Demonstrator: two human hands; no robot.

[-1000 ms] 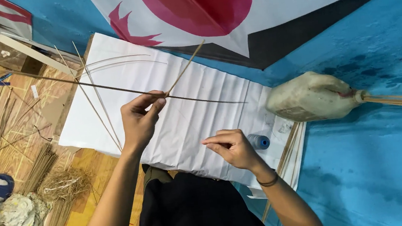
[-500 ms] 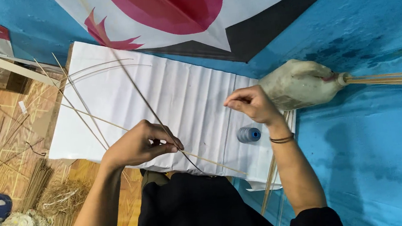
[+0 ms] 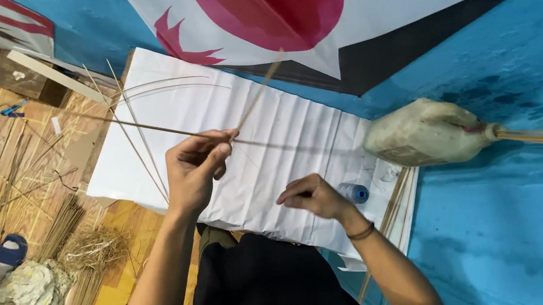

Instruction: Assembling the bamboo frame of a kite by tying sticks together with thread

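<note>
Head view: white paper sheet [image 3: 271, 146] covers blue floor [image 3: 516, 215].

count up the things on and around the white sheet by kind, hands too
hands: 2, left hand pinching crossed thin sticks, right hand empty
white pleated sheet: 1
blue thread spool: 1
pale plastic jug: 1
red and white kite: 1
blue sandal: 1
total: 7, leaving out the loose sticks, too many to count
</note>
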